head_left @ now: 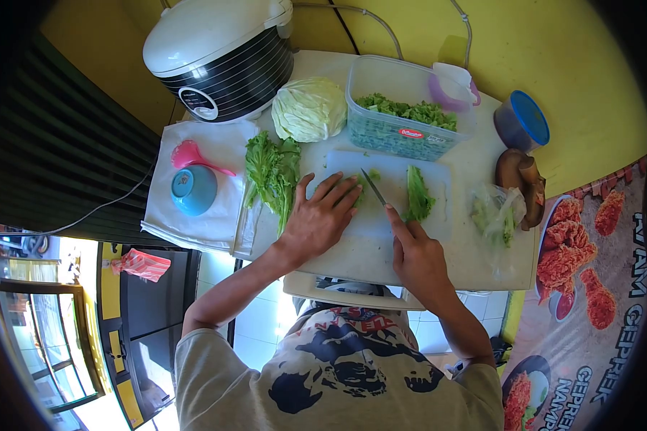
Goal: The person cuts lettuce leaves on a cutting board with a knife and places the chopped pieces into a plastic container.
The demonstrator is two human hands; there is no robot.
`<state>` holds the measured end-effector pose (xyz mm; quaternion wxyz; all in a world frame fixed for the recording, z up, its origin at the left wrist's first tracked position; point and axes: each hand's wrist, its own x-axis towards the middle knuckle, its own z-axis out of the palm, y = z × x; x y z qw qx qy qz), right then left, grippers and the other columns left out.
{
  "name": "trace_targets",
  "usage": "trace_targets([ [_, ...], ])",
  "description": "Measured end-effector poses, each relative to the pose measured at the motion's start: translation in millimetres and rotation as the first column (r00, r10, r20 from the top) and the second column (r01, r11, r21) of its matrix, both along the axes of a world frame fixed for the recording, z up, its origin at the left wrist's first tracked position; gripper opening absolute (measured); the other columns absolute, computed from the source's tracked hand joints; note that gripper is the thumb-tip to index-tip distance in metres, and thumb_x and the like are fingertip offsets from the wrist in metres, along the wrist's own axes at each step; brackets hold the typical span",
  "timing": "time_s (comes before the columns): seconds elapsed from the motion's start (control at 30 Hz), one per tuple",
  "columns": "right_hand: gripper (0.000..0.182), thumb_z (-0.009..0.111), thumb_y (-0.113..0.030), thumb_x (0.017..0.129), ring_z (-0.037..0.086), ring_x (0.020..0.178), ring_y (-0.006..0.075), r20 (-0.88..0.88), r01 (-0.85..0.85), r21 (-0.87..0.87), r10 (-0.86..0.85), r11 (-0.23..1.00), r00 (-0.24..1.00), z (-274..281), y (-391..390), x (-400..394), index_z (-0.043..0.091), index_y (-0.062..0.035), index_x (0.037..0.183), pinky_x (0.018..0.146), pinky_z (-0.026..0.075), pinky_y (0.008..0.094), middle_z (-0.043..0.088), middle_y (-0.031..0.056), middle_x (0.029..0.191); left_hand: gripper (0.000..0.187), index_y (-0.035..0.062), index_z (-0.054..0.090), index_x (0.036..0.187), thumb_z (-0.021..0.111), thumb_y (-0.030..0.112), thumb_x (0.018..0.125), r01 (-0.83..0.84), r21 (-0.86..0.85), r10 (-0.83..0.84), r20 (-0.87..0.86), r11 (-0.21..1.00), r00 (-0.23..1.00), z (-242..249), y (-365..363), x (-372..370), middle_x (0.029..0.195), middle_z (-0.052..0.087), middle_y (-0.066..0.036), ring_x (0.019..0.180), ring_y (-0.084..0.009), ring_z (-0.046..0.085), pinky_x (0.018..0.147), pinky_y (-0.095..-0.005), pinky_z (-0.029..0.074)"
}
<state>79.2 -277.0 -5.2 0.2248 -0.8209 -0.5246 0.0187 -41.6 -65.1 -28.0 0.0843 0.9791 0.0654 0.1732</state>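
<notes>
My right hand (418,257) is wrapped round the handle of a knife (373,188), its blade pointing up and left over the white cutting board (438,223). At the board's left side my left hand (322,215) presses down with bent fingers on green lettuce (362,192), most of it hidden under the fingers. A cut piece of lettuce leaf (418,194) lies on the board to the right of the blade. Left of my left hand rests a bunch of leafy lettuce (272,169) on the table.
Behind the board stand a clear tub (381,136) of cut lettuce and a cabbage (308,109). A rice cooker (223,72), a blue bowl (193,190) and a pink scoop (188,154) are at left. On the right are a plastic bag (497,215) and a blue-lidded container (522,121).
</notes>
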Motion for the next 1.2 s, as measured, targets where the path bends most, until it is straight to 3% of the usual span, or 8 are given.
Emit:
trace_targets([
  [0.33, 0.062, 0.066, -0.004, 0.091, 0.067, 0.058, 0.0314, 0.009, -0.032, -0.078, 0.033, 0.996, 0.999, 15, -13, 1, 0.054, -0.0117, 0.152, 0.056, 0.058, 0.0428, 0.064, 0.0128, 0.091, 0.044, 0.0115, 0.061, 0.143, 0.064, 0.023, 0.101, -0.015, -0.009, 0.015, -0.025, 1.0, 1.0, 2, 0, -1, 0.152, 0.056, -0.006, 0.146, -0.0259, 0.046, 0.119, -0.061, 0.026],
  [0.57, 0.063, 0.065, -0.003, 0.091, 0.067, 0.059, 0.0318, 0.049, 0.03, -0.008, -0.03, 1.0, 0.998, 9, -4, 9, 0.053, -0.0133, 0.152, 0.055, 0.058, 0.0428, 0.066, 0.0134, 0.092, 0.048, 0.01, 0.057, 0.147, 0.063, 0.023, 0.102, 0.016, 0.036, -0.014, -0.043, 0.999, 0.999, 1, 3, -2, 0.154, 0.054, -0.008, 0.147, -0.0279, 0.044, 0.12, -0.0616, 0.025],
  [0.77, 0.061, 0.066, -0.004, 0.094, 0.065, 0.057, 0.0297, -0.024, 0.007, 0.095, -0.005, 0.995, 1.0, 12, -3, 2, 0.052, -0.0123, 0.152, 0.053, 0.056, 0.0422, 0.063, 0.0117, 0.086, 0.057, 0.002, 0.049, 0.151, 0.064, 0.023, 0.101, -0.023, -0.062, 0.028, 0.08, 0.998, 0.996, 9, -2, -6, 0.157, 0.048, -0.014, 0.148, -0.0304, 0.043, 0.121, -0.0588, 0.025],
  [1.2, 0.061, 0.067, -0.005, 0.092, 0.065, 0.056, 0.0301, -0.058, -0.062, 0.077, 0.066, 0.995, 0.996, 1, -4, -1, 0.053, -0.0116, 0.151, 0.053, 0.056, 0.0431, 0.064, 0.0114, 0.085, 0.051, 0.0051, 0.056, 0.145, 0.067, 0.025, 0.099, 0.017, -0.062, -0.016, 0.011, 0.998, 1.0, 4, -4, -10, 0.146, 0.054, -0.013, 0.142, -0.0299, 0.046, 0.116, -0.0548, 0.032],
])
